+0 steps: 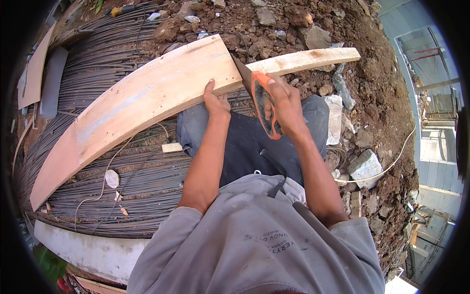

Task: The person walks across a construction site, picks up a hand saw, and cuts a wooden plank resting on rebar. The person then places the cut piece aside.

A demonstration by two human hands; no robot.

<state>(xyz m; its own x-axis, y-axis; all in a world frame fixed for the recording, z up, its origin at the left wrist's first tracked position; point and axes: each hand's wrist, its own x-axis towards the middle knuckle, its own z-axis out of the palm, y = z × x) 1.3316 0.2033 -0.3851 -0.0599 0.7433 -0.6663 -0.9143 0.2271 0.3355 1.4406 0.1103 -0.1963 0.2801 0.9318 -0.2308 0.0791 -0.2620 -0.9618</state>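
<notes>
A long, wide wooden board (147,93) lies slantwise in front of me, its right end close to my knees. My left hand (216,100) grips the board's near edge, thumb on top and fingers curled at the side. In my right hand (285,105) is a handsaw (257,100) with an orange and black handle, my fingers wrapped through its grip. The saw's dark blade stands at the board's right end; whether its teeth touch the wood is hidden. Just beyond the blade, a narrower wooden plank (308,60) stretches to the right.
Bundles of steel rebar (132,181) spread under and left of the board. Broken concrete chunks (366,168) and brown soil (377,98) lie at the right. A pale cable (391,171) curves there. Thin panels (36,68) lean at the far left; a grey-white slab (88,245) lies at lower left.
</notes>
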